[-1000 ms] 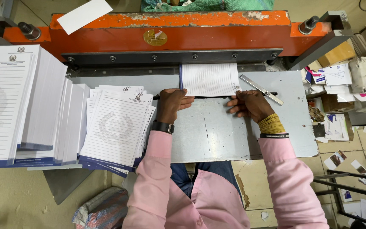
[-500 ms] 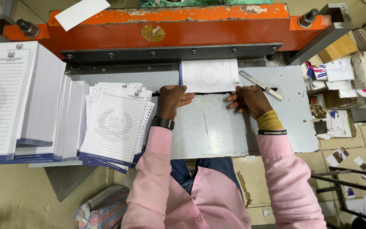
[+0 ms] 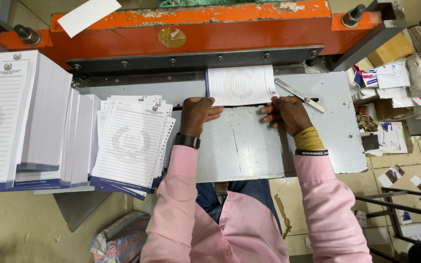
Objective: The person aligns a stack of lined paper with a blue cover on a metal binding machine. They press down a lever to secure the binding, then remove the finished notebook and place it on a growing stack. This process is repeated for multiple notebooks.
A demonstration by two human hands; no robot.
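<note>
Grey steel machine table (image 3: pixel 249 146), scuffed, under an orange cutter beam (image 3: pixel 196 36). Left hand (image 3: pixel 197 113) rests on the near left corner of a small lined paper pad (image 3: pixel 240 85), fingers together, thumb along the edge. Right hand (image 3: pixel 287 113) pinches the pad's near right corner. Pad's far edge sits under the dark clamp bar (image 3: pixel 196 59). Metal ruler (image 3: pixel 300 96) lies just right of the pad. Fanned lined sheets (image 3: pixel 130 141) and taller stacks (image 3: pixel 20 117) lie to the left.
</note>
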